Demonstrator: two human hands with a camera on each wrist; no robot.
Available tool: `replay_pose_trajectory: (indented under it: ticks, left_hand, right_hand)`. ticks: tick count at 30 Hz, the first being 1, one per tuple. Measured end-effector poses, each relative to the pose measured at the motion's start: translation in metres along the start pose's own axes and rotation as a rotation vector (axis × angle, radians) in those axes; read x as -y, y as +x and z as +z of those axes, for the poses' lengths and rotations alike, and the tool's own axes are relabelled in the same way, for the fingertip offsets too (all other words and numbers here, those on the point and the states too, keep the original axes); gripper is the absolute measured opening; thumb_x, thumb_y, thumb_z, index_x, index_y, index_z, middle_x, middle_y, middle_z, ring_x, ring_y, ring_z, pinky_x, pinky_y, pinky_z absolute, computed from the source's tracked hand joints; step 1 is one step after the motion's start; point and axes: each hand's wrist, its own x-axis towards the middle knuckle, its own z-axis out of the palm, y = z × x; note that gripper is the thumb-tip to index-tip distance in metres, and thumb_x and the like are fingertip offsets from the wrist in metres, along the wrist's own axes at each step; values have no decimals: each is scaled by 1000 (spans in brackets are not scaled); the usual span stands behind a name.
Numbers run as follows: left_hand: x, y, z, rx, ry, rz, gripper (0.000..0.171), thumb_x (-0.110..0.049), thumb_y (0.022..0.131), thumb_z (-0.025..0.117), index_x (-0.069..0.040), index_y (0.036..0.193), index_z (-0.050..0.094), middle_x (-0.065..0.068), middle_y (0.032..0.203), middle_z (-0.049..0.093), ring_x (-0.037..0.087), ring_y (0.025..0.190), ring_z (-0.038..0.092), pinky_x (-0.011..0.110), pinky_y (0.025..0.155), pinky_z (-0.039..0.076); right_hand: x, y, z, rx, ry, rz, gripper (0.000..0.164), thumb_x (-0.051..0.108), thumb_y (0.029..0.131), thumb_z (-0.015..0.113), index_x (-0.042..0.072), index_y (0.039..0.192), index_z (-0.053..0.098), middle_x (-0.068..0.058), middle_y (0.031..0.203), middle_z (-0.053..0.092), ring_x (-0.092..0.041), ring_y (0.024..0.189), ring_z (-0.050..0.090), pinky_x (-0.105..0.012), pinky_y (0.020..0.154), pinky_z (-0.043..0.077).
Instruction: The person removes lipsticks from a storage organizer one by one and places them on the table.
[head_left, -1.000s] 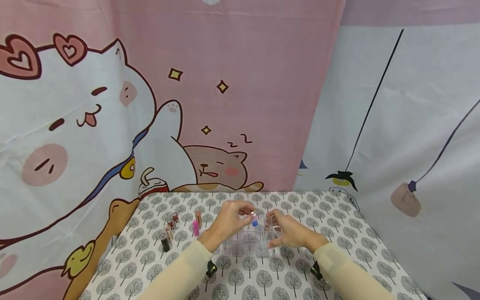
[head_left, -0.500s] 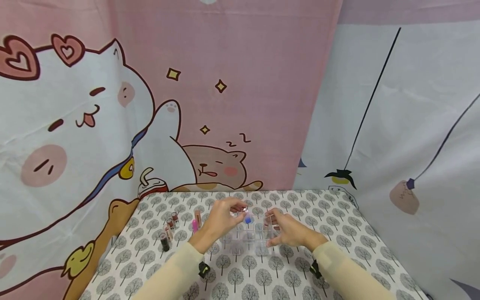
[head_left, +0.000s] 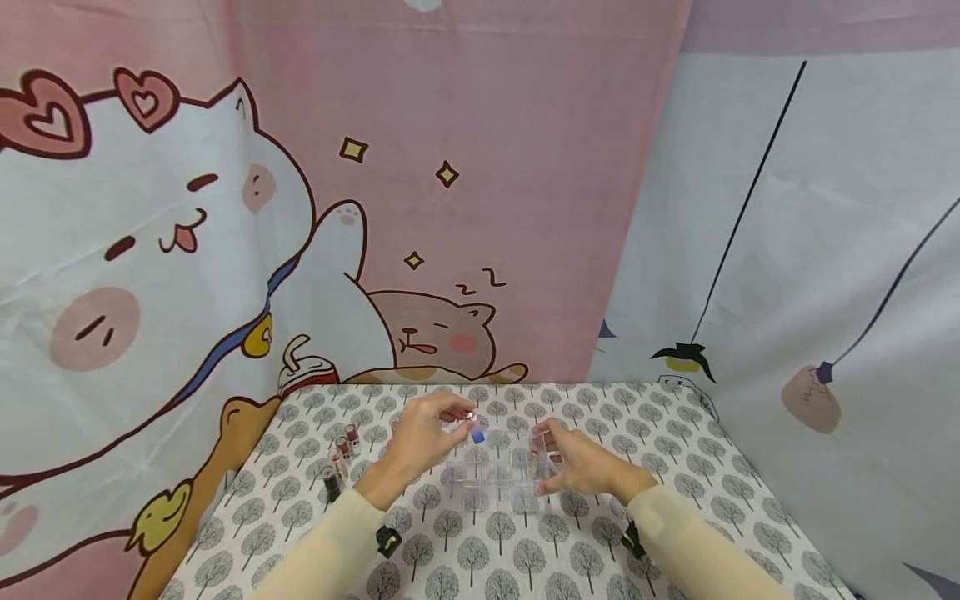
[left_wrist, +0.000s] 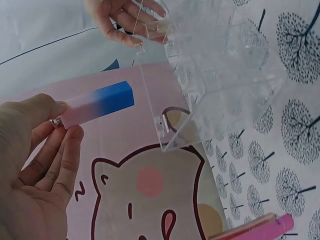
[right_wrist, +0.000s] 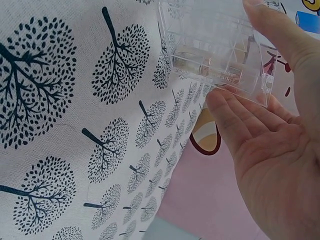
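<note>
My left hand (head_left: 422, 435) pinches a square lipstick tube (left_wrist: 100, 104), pink fading to blue with a sparkly end, between thumb and fingers. It holds the tube in the air just left of a clear plastic organizer (left_wrist: 225, 95), blue end toward the organizer. At the organizer's right side, my right hand (head_left: 588, 462) grips it, thumb on the near edge and fingers around the far side. Inside the organizer, by the right fingers, lies a clear-cased tube with a brownish part (right_wrist: 215, 69).
Several lipsticks stand in a row on the left of the table, the nearest a black one (head_left: 331, 483). A bright pink tube (left_wrist: 284, 223) and a rose-gold tube (left_wrist: 245, 228) stand behind my left hand. A tree-print cloth (head_left: 472, 554) covers the table, up to a cartoon curtain.
My left hand has moved left with the lipstick tube, away from over the organizer, and now hides most of the pink and rose-gold tubes in the head view. My right hand stays put.
</note>
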Motion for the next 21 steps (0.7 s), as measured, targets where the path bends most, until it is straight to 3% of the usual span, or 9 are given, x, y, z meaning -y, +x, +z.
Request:
replay_pose_trajectory:
  ticks: [13, 21]
  left_hand:
    - [9, -9, -21, -18, 62, 15, 26, -3, 94, 97, -5, 118, 88, 12, 112, 89, 24, 94, 88, 32, 88, 76]
    - [19, -20, -34, 1, 58, -33, 25, 0, 94, 96, -4, 117, 87, 13, 110, 89, 26, 95, 88, 38, 89, 77]
  right_hand:
    - [-2, 0, -2, 5, -8, -4, 98, 31, 88, 104, 7, 163, 47, -23, 159, 70, -51, 143, 71, -67, 124, 61]
    - [-4, 2, -1, 7, -8, -2, 98, 30, 88, 104, 6, 163, 47, -24, 160, 69, -51, 144, 70, -67, 125, 60]
